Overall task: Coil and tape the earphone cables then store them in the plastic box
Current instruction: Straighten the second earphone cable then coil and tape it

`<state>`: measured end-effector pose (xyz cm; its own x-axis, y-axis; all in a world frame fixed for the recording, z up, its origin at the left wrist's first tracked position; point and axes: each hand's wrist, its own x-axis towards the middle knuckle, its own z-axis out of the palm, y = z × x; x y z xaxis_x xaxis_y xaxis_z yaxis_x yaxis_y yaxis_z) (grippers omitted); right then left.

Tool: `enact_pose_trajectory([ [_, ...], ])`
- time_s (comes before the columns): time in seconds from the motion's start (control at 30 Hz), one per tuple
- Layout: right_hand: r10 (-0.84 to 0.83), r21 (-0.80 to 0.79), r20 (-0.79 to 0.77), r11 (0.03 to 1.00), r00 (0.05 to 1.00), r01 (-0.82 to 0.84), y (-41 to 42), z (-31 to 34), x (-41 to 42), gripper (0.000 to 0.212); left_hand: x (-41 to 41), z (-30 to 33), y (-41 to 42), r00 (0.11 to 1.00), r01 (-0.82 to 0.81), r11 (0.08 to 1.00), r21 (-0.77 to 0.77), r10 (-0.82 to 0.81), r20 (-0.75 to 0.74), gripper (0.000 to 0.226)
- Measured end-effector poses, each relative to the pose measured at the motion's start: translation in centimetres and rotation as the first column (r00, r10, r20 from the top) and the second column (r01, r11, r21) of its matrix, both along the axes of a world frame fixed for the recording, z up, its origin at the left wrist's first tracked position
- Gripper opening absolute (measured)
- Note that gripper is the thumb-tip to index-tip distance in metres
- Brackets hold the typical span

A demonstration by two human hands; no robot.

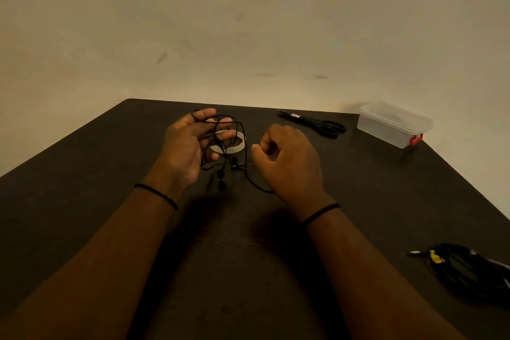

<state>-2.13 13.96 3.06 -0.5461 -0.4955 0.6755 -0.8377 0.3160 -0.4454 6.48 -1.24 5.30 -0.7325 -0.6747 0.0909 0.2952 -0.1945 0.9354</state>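
A thin black earphone cable is looped around the spread fingers of my left hand, which is raised over the middle of the dark table. Its earbuds hang down below the hand. My right hand is beside it with fingers curled, pinching a strand of the same cable that runs under the wrist. A white tape roll lies flat on the table behind the loops. The clear plastic box with a lid and a red latch stands at the far right.
Black scissors lie near the table's far edge, left of the box. A second coiled black cable with a yellow tag rests at the near right edge. A plain wall rises behind the table.
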Motion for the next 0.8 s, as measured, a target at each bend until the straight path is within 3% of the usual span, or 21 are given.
enact_pose_trajectory([
  [0.13, 0.131, 0.002, 0.194, 0.991, 0.972, -0.134, -0.7, -0.5, 0.7, 0.009, 0.1, 0.3, 0.1, 0.995, 0.094, 0.996, 0.012, -0.093, -0.025, 0.028],
  [0.2, 0.155, 0.030, 0.269, 0.985, 0.951, -0.170, -1.2, -0.9, 1.2, 0.013, 0.1, 0.5, 0.3, 0.988, 0.150, 0.988, 0.024, -0.149, -0.040, 0.028],
  [0.33, 0.090, 0.065, 0.355, 0.991, 0.930, -0.121, -1.8, -1.6, 1.5, 0.012, 0.3, 0.8, 0.5, 0.975, 0.211, 0.976, 0.048, -0.207, -0.078, 0.030],
  [0.43, 0.057, -0.005, 0.401, 0.998, 0.914, -0.060, -1.5, -1.2, 1.4, 0.029, 0.3, 0.8, 0.6, 0.974, 0.211, 0.975, 0.063, -0.205, -0.096, 0.031],
  [0.5, 0.034, 0.053, 0.414, 0.997, 0.910, -0.061, -1.2, -1.0, 1.2, 0.030, 0.3, 0.8, 0.5, 0.973, 0.216, 0.974, 0.070, -0.208, -0.103, 0.031],
  [0.6, -0.021, 0.182, 0.375, 0.982, 0.927, -0.051, -1.1, -0.9, 0.9, 0.012, 0.2, 0.7, 0.6, 0.974, 0.213, 0.975, 0.061, -0.208, -0.090, 0.029],
  [0.8, -0.041, 0.189, 0.291, 0.982, 0.956, -0.016, -0.8, -0.1, 1.2, 0.009, 0.1, 0.4, 0.2, 0.992, 0.100, 0.992, -0.076, -0.105, -0.066, 0.030],
])
